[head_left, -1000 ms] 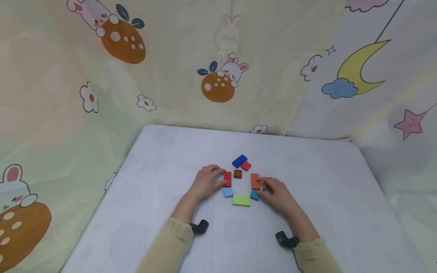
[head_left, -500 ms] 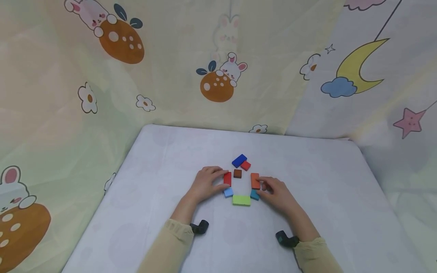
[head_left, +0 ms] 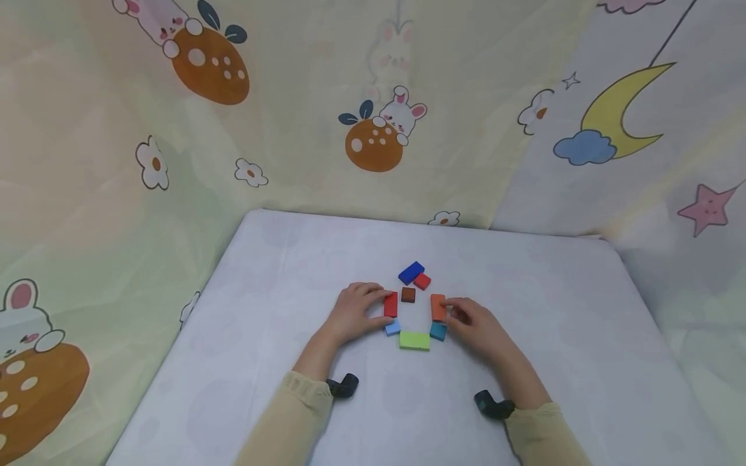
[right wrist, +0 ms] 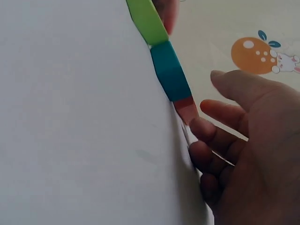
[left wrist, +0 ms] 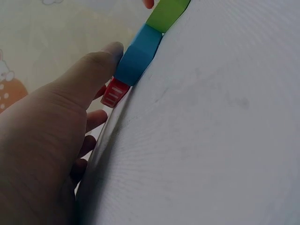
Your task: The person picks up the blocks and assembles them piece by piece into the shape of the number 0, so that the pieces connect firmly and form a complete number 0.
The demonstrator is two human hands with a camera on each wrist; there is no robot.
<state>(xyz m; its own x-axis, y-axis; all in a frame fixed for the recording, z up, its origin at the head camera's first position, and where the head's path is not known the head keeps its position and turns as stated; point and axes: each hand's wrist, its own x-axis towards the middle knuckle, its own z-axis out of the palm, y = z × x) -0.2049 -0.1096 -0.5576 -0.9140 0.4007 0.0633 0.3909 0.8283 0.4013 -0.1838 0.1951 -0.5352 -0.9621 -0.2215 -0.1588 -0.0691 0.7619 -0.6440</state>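
In the head view my left hand [head_left: 357,313] lies beside the upright red block [head_left: 390,304], index fingertip at its far end. Its thumb is at the near end, beside the light blue block [head_left: 393,327]; in the left wrist view the thumb [left wrist: 101,65] rests along that block's side. My right hand [head_left: 474,323] is beside the orange block [head_left: 438,307], index fingertip at its right edge and thumb by its lower corner. The teal block [head_left: 438,331] stands just below. Between the two rows lies a light green block [head_left: 414,341], at the near end.
A brown block [head_left: 408,295] sits inside the arrangement. Beyond it, a dark blue block [head_left: 411,272] lies slanted against a small red block [head_left: 422,281]. Everything is on a white-covered table [head_left: 280,259] with printed cloth walls behind.
My right thumb has drawn up off the teal block, which now sits straighter below the orange one. My left thumb has slid a little right over the light blue block, which has tilted slightly.
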